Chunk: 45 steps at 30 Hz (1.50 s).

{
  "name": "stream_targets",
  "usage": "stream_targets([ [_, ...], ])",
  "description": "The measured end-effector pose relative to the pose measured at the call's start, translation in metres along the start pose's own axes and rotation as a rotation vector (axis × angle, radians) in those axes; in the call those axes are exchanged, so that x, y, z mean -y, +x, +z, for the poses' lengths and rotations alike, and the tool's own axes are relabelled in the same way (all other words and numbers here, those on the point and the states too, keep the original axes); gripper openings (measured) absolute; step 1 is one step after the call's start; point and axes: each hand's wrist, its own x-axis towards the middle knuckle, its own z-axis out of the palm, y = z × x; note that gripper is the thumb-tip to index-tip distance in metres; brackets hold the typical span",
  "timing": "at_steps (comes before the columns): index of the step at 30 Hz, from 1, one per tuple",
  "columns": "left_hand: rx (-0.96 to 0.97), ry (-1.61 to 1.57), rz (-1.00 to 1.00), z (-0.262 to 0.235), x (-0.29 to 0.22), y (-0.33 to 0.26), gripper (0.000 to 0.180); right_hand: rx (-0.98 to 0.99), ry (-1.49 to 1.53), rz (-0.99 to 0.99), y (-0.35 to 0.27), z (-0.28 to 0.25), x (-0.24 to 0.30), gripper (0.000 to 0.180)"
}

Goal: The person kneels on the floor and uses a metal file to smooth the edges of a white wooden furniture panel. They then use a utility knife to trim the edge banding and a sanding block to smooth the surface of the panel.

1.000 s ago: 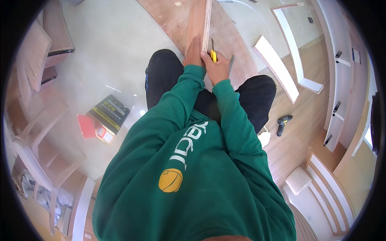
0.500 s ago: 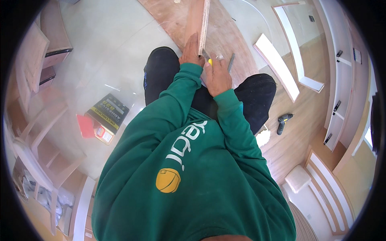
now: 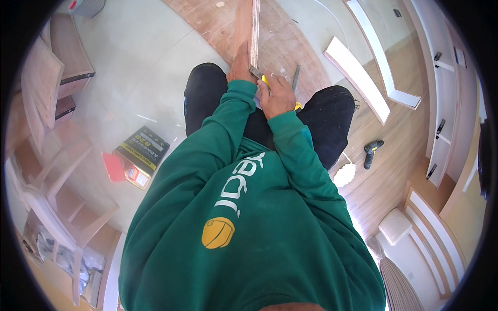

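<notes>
A long plywood board [image 3: 254, 36] stands on its edge between my knees, its layered rim facing up. My left hand [image 3: 241, 67] is closed on the board's near end from the left side. In my right hand [image 3: 277, 97] is a yellow-handled tool [image 3: 265, 80] with a flat grey metal blade. Its blade lies against the board's near end corner, close to my left fingers; I cannot tell the tool's exact kind. A thin grey metal strip [image 3: 296, 78] lies on the plywood sheet [image 3: 282, 44] beneath, right of my right hand.
A cordless drill [image 3: 371, 153] lies on the floor to the right, near white panel strips [image 3: 358, 78]. At left are a dark adhesive tin [image 3: 142, 147], a red piece [image 3: 113, 167] and wooden furniture frames [image 3: 62, 197]. A tall cabinet carcass [image 3: 441, 93] stands at right.
The tool in my right hand has shifted left, its blade now across the board's near end corner. More of its yellow handle shows behind my hand. My left hand keeps its grip.
</notes>
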Motion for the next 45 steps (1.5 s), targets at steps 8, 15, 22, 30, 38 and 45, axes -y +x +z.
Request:
stream_targets([
  [8,0.015,0.026,-0.011,-0.004,0.004,0.0,0.084,0.07,0.064,0.025,0.008,0.001,-0.008,0.03],
  [15,0.035,0.032,-0.064,-0.007,0.008,0.001,0.087,0.026,0.01,-0.051,0.013,0.002,-0.004,0.03],
  [22,0.035,-0.008,-0.09,-0.007,0.006,-0.001,0.086,0.092,-0.032,-0.052,0.034,0.006,0.0,0.03],
  [30,0.042,0.049,-0.079,-0.014,-0.001,0.0,0.082,0.103,0.007,-0.096,0.029,0.0,-0.009,0.029],
  [38,0.011,0.038,-0.055,-0.01,0.005,0.0,0.082,0.082,-0.005,-0.158,0.052,0.01,-0.009,0.028],
  [45,0.021,0.009,-0.034,-0.014,0.004,0.008,0.08,0.209,0.003,-0.18,0.057,0.0,-0.005,0.028],
])
